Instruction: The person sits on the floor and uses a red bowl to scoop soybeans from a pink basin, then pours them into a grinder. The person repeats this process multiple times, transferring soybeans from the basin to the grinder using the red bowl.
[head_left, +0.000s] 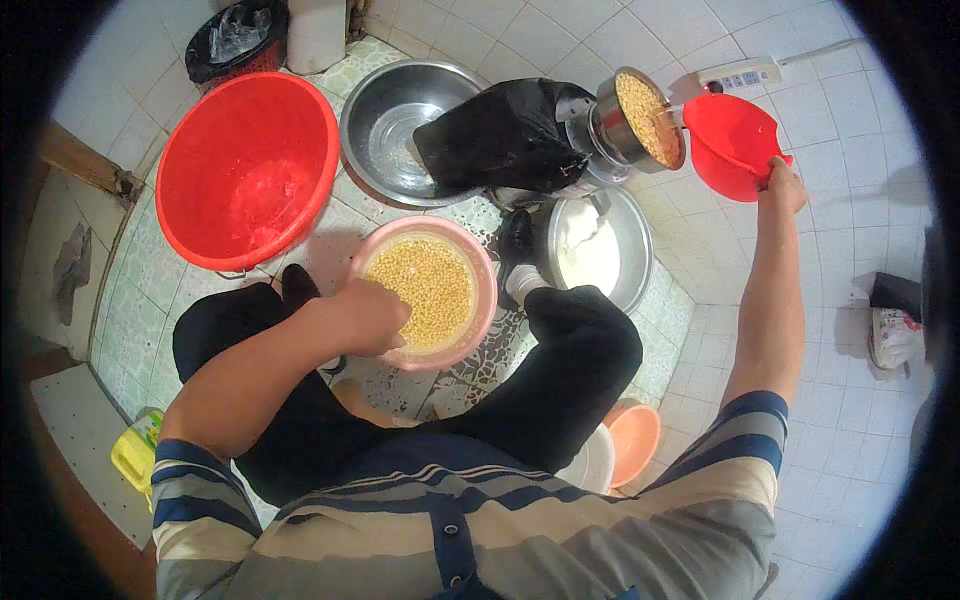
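Observation:
My right hand (784, 186) grips the rim of a red plastic scoop (731, 142), which tips at the edge of a steel hopper (643, 120) filled with soaked yellow beans. Water seems to run from the scoop onto them. The hopper tops a grinding machine partly covered by a black plastic bag (502, 139). At the pink basin (487, 300), my left hand (367, 315) is over the near-left rim with curled fingers; beans in water (431, 289) lie inside. Whether the fingers hold anything is hidden.
A big red tub (247, 172) stands at the left, beside a wide steel basin (390, 112). Right of my shoe, a metal basin (641, 240) holds white liquid or foam. A power strip (742, 75) is on the tiled wall. Behind my knee are an orange basin (637, 442) and a pale one.

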